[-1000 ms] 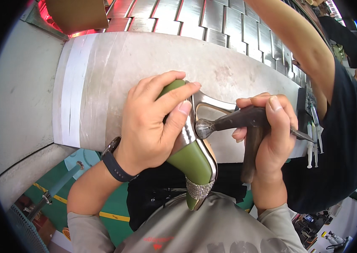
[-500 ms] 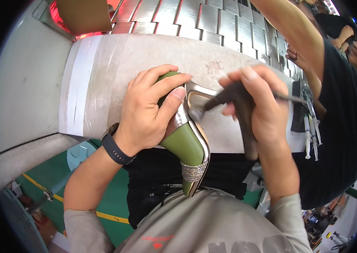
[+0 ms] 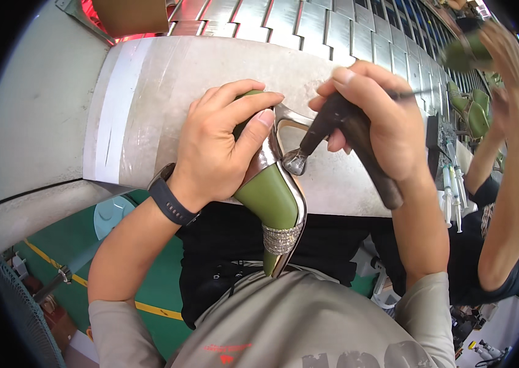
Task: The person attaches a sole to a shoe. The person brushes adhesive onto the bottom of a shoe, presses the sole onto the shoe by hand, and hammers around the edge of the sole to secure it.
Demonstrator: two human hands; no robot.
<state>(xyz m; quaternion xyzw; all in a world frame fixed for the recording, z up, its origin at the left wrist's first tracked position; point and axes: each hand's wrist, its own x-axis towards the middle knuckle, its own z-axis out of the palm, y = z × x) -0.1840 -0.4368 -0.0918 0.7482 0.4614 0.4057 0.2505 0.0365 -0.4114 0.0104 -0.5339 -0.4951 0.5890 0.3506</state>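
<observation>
A green high-heeled shoe (image 3: 270,199) with a glittering band and a silvery heel lies on its side near the bench's front edge, its toe toward me. My left hand (image 3: 219,144) is wrapped over its heel end, hiding part of it. My right hand (image 3: 382,119) grips a dark hammer (image 3: 367,147). Its rounded metal face is at the sole edge beside the shoe's arch; whether they touch I cannot tell. A thin rod sticks out past my right fingers, blurred; I cannot tell whether it belongs to the hammer.
A conveyor of metal slats (image 3: 314,30) runs behind the pale bench top (image 3: 167,80). Several syringes (image 3: 454,193) lie at the bench's right edge. At right, a co-worker's arm (image 3: 517,165) is raised near more green shoes (image 3: 474,113). A brown board (image 3: 131,15) stands at the back left.
My right hand has risen slightly and moved right, and the hammer's face now sits a little to the right along the shoe's edge. The co-worker has shifted right, exposing green shoes.
</observation>
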